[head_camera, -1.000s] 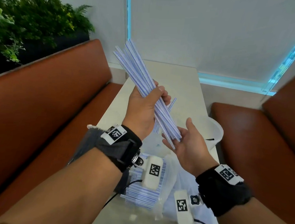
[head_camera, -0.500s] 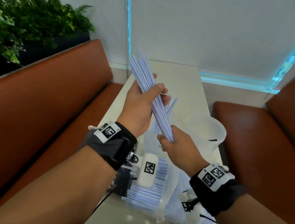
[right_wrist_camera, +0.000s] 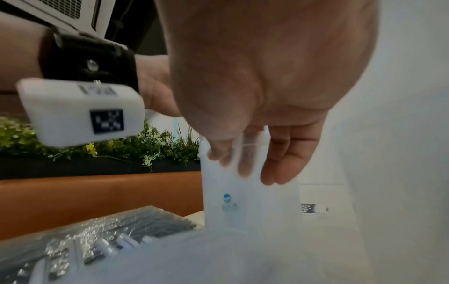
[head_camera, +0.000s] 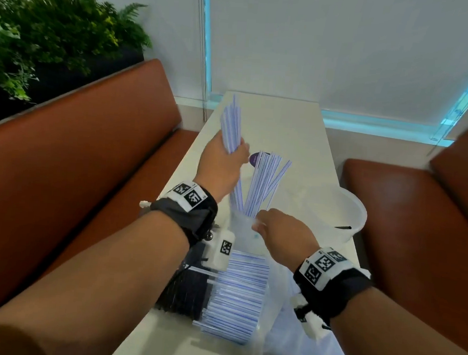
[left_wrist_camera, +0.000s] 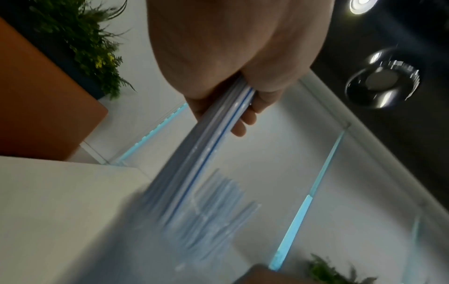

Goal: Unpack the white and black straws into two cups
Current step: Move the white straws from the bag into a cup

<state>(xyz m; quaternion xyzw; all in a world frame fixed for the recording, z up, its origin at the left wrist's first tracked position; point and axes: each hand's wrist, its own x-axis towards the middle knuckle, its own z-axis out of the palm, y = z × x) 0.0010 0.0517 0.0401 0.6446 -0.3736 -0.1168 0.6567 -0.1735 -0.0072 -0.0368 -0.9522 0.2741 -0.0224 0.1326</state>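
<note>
Clamped in my left hand point(head_camera: 222, 165) is a bundle of white straws with thin blue stripes point(head_camera: 232, 126); the grip closes round its middle, fingers and thumb wrapped tight, as my left wrist view confirms point(left_wrist_camera: 218, 63). The bundle stands nearly upright, its lower ends reaching down toward the mouth of the translucent plastic cup point(head_camera: 241, 231) on the pale worktop point(head_camera: 295, 131). I cannot tell whether those ends are already inside the rim. More white straws point(head_camera: 266, 180) already stand in that cup, fanned out to the right.

My right hand point(head_camera: 281, 231) grips the cup's near rim, with the thumb and fingers curled over its edge; in the right wrist view the fingers point(right_wrist_camera: 286, 157) press against the cup's cloudy wall point(right_wrist_camera: 250, 201), which bears a small blue mark.

A second translucent cup point(head_camera: 342, 211), wider-looking from here, sits on the worktop's right edge, apart from the first.

Nearer to me lies a clear plastic pack of white blue-striped straws point(head_camera: 237, 292), and just to its left, touching it, a clear pack of black straws point(head_camera: 187, 291). A crumpled clear plastic bag point(head_camera: 280, 321) spreads beside them on the right.

Brown padded benches point(head_camera: 75, 151) flank the worktop, with green plants point(head_camera: 48, 28) behind the left one.
</note>
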